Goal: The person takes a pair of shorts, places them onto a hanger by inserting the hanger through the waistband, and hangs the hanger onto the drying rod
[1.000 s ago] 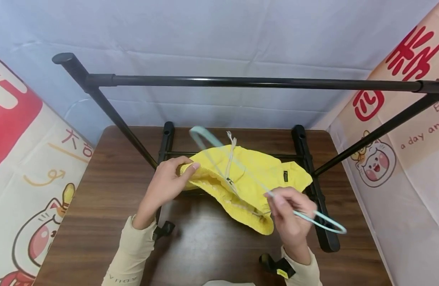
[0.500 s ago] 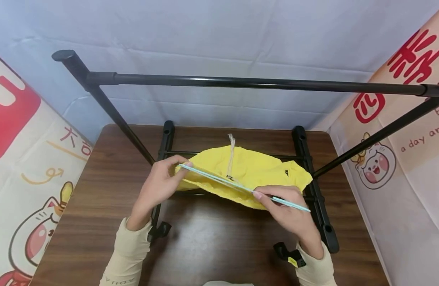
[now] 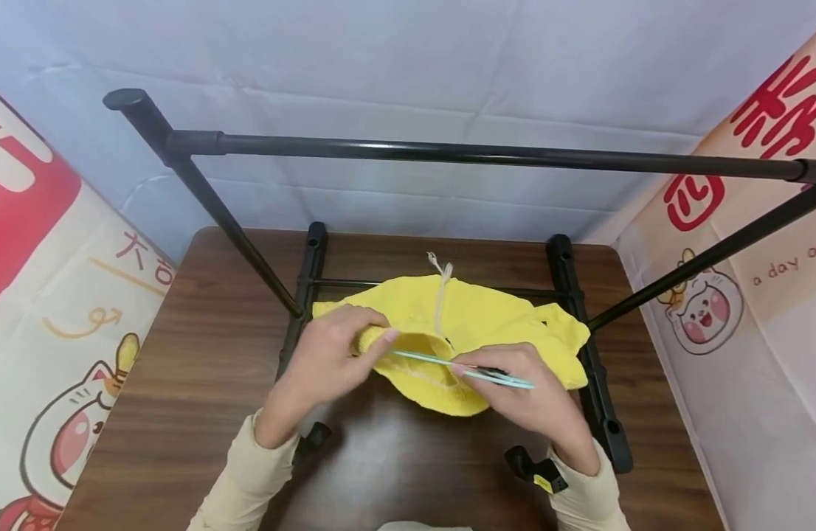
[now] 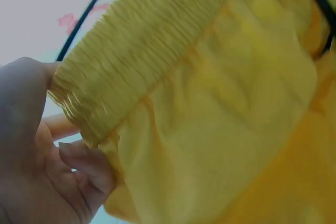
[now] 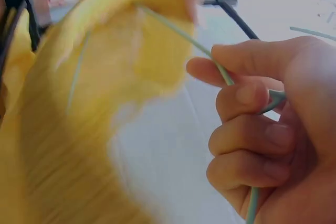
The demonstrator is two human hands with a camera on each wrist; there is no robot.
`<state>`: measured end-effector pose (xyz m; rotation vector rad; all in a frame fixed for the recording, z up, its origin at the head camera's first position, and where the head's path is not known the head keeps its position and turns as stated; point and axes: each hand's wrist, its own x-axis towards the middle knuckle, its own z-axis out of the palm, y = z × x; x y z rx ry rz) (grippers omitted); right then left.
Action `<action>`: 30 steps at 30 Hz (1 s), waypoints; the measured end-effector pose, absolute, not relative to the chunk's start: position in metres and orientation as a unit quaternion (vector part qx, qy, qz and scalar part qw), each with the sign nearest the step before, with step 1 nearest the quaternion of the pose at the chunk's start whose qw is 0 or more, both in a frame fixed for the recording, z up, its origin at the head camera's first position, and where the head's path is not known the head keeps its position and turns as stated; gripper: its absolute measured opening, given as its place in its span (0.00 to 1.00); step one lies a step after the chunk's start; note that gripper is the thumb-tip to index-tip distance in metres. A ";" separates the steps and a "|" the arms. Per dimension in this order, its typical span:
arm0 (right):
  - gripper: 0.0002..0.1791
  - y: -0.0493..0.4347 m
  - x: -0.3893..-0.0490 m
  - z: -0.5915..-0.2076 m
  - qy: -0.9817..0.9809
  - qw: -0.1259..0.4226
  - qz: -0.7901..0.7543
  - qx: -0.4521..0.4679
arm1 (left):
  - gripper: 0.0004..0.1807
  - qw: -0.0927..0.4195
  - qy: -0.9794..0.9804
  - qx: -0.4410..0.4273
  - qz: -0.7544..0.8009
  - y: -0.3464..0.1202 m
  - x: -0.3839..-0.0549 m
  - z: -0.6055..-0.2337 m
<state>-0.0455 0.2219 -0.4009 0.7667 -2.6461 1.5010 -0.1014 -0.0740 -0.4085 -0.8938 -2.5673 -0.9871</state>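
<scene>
Yellow shorts (image 3: 494, 317) with a gathered elastic waistband (image 4: 147, 40) and a pale drawstring (image 3: 440, 299) lie over the rack's base bars in the head view. At the left end, my left hand (image 3: 331, 358) pinches the waistband between thumb and fingers, keeping its opening toward me. My right hand (image 3: 527, 391) grips a thin pale-green hanger (image 3: 417, 357), fingers curled round it in the right wrist view. One end of the hanger (image 5: 173, 26) reaches inside the waist opening, close to my left fingers. Part of the hanger is hidden by the yellow cloth.
A black garment rack stands on the brown wooden table (image 3: 202, 391), its top bar (image 3: 481, 153) crossing above the shorts. Black base feet (image 3: 600, 402) flank the cloth on both sides. Printed sheets hang left and right, with a pale backdrop (image 3: 408, 66) behind.
The hanger has turned from raised to nearly flat, and its left end has gone into the waist opening. My left hand has moved slightly right with the waistband, which now gapes wider.
</scene>
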 end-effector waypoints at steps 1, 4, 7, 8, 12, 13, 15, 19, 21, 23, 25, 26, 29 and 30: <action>0.09 0.219 -0.046 -0.401 -0.839 0.002 0.481 0.254 | 0.13 0.132 -0.879 -0.321 -0.327 -0.071 -0.099 -0.409; 0.11 0.214 -0.048 -0.398 -0.837 0.027 0.478 0.266 | 0.21 0.164 -0.878 -0.349 -0.284 -0.071 -0.096 -0.413; 0.12 0.218 -0.050 -0.391 -0.831 0.080 0.487 0.256 | 0.36 0.199 -0.875 -0.361 -0.253 -0.080 -0.098 -0.413; 0.12 0.220 -0.050 -0.387 -0.828 0.095 0.492 0.250 | 0.40 0.211 -0.872 -0.366 -0.246 -0.084 -0.099 -0.412; 0.14 0.229 -0.053 -0.372 -0.807 0.129 0.522 0.244 | 0.49 0.224 -0.853 -0.400 -0.248 -0.098 -0.105 -0.404; 0.15 0.231 -0.054 -0.369 -0.801 0.134 0.528 0.247 | 0.49 0.223 -0.851 -0.405 -0.249 -0.100 -0.106 -0.402; 0.16 0.233 -0.053 -0.363 -0.793 0.136 0.541 0.245 | 0.45 0.217 -0.848 -0.413 -0.252 -0.103 -0.108 -0.399; 0.15 0.230 -0.052 -0.356 -0.774 0.138 0.568 0.243 | 0.29 0.196 -0.847 -0.425 -0.251 -0.100 -0.109 -0.397; 0.15 0.224 -0.054 -0.353 -0.769 0.140 0.568 0.258 | 0.22 0.188 -0.845 -0.436 -0.245 -0.093 -0.107 -0.399; 0.14 0.219 -0.058 -0.351 -0.777 0.147 0.544 0.280 | 0.16 0.192 -0.839 -0.447 -0.244 -0.088 -0.106 -0.403; 0.14 0.221 -0.061 -0.347 -0.801 0.168 0.492 0.296 | 0.12 0.203 -0.831 -0.452 -0.252 -0.088 -0.107 -0.407; 0.15 0.225 -0.062 -0.345 -0.818 0.178 0.460 0.295 | 0.11 0.209 -0.827 -0.452 -0.262 -0.090 -0.109 -0.408; 0.29 0.247 -0.059 -0.339 -0.871 0.193 0.366 0.265 | 0.11 0.223 -0.816 -0.445 -0.293 -0.104 -0.115 -0.408; 0.35 0.255 -0.057 -0.337 -0.885 0.183 0.347 0.249 | 0.12 0.222 -0.813 -0.444 -0.305 -0.109 -0.117 -0.407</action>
